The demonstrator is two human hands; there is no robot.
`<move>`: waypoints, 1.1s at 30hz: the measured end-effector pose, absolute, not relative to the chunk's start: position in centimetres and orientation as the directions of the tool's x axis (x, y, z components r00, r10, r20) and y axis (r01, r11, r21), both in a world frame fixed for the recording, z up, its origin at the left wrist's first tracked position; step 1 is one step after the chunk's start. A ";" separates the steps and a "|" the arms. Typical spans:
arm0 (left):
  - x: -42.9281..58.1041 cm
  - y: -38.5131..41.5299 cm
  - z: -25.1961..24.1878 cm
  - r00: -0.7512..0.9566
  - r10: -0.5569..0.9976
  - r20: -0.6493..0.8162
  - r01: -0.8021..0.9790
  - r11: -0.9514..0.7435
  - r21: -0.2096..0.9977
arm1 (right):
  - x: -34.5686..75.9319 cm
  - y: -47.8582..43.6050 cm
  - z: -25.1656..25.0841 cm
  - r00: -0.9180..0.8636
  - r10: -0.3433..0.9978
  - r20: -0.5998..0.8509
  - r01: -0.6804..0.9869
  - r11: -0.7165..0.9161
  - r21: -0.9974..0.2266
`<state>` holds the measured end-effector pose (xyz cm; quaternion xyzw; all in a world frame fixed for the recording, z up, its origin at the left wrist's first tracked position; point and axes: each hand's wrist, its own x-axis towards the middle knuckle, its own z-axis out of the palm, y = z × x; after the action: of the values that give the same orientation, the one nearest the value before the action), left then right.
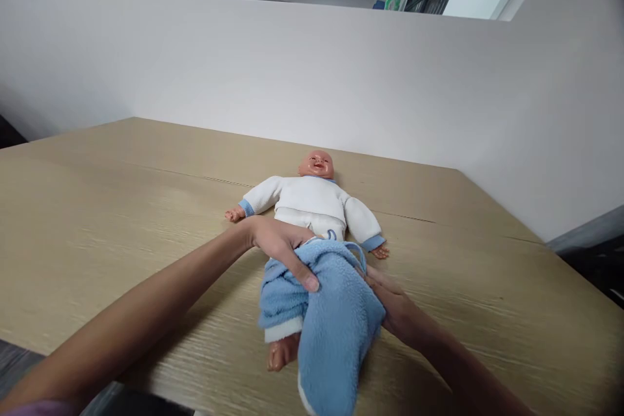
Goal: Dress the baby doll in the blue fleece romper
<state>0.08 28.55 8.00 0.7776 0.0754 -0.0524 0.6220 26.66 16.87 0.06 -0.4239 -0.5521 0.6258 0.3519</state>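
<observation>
A baby doll lies on its back on the wooden table, head away from me, in a white top with blue cuffs. Blue fleece pants with white hems are gathered around its legs. One bare foot pokes out of the left-hand pant leg; the other foot is hidden, and that pant leg hangs loose toward me. My left hand grips the waistband, thumb on the outside and fingers tucked out of sight. At the right side of the pants, my right hand holds the fabric, its fingertips partly covered. A blue drawstring loops near the waist.
The wooden table has seams running across it and its near edge lies below my left forearm. A white partition wall rises behind it and along the right. Dark objects stand beyond the table's right side.
</observation>
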 end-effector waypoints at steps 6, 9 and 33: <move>-0.8 27.9 8.1 0.979 0.122 -0.164 0.187 -0.212 0.959 | 27.7 16.8 1.7 -0.677 0.718 -0.163 0.086 -0.143 -0.986; -1.1 27.4 7.8 0.977 0.050 -0.210 0.215 -0.206 0.955 | 27.0 17.3 1.2 -0.541 0.832 -0.122 -0.037 -0.168 -0.985; 1.1 29.1 4.6 0.996 0.016 -0.082 0.080 0.121 0.989 | 25.8 16.8 2.7 -0.520 0.836 -0.173 -0.273 -0.355 -0.894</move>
<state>1.12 29.08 4.58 0.6627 0.0362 -0.0212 0.7477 25.77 16.84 2.67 -0.3247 -0.4337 0.7563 0.3668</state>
